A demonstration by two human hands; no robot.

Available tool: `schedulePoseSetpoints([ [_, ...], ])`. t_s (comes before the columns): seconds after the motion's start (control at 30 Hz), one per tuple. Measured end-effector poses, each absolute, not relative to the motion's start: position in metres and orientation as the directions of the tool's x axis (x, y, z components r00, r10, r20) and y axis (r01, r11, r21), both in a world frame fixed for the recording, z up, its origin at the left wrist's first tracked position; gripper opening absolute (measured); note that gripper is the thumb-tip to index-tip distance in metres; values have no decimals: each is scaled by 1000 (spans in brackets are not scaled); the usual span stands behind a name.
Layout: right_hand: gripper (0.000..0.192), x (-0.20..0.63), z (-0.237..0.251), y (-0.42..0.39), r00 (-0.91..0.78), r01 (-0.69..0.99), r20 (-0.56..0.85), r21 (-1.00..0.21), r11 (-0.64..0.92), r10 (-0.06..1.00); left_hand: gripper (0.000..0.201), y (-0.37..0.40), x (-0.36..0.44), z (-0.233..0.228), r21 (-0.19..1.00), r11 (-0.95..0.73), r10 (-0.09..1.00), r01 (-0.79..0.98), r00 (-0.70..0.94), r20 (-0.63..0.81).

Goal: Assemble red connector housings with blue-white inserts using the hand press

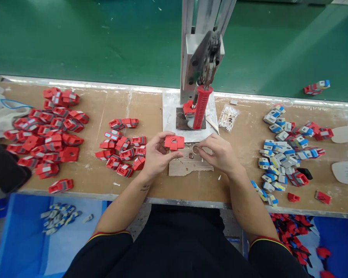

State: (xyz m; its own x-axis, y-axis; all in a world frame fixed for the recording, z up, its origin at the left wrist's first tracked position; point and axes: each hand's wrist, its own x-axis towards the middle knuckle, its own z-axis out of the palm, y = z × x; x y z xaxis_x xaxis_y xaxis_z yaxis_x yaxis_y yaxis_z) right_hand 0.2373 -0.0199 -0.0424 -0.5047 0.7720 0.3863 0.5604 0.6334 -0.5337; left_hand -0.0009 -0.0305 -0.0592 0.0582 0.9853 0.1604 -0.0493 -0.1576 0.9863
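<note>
My left hand (159,155) grips a red plastic part (174,142) with a round hole in its face, holding it above the bench in front of the press. Thumb and fingers of my right hand (219,152) are pinched together beside a small round clear dish (195,148); whatever they hold is too small to make out. Tiny copper-coloured pieces (191,156) lie close by on a torn cardboard sheet (188,168). Behind both hands stands a hand press with a red handle (202,108), and another red part (188,107) sits on its base.
Red and grey toy-like parts (50,135) are heaped at left, with a smaller group (126,152) nearer. White, blue and yellow parts (278,158) are piled at right. A bag of small sticks (228,117) lies beside the press. Blue bins (20,235) sit below the bench edge.
</note>
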Motion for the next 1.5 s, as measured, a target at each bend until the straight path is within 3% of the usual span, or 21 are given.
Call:
schedulePoseSetpoints([
  [0.13,16,242,-35,-21,-470,475,450,-597,647,760,52,-30,3,-59,966,-237,969,-101,51,243],
  [0.27,15,246,-22,-26,-165,248,582,-757,604,797,51,-34,7,-54,968,-248,968,-45,18,249],
  [0.37,10,241,-18,-29,28,56,606,-795,604,795,51,-36,7,-50,979,-121,991,-164,40,129],
  [0.53,15,229,-21,-30,142,-96,547,-822,561,825,43,-35,9,-40,879,208,976,-429,145,-160],
  [0.67,16,221,-24,-34,135,-144,510,-838,526,850,42,-36,15,-34,820,385,916,-423,288,-281],
  [0.83,14,206,-25,-41,43,-114,492,-862,494,869,66,-42,24,-35,814,506,829,-284,421,-368],
  [1.13,11,190,-23,-50,-142,-77,493,-870,487,858,95,-50,22,-31,911,391,882,-134,338,-329],
  [1.5,12,184,-26,-51,-160,-38,506,-861,507,848,95,-51,21,-32,934,333,905,-131,323,-277],
])
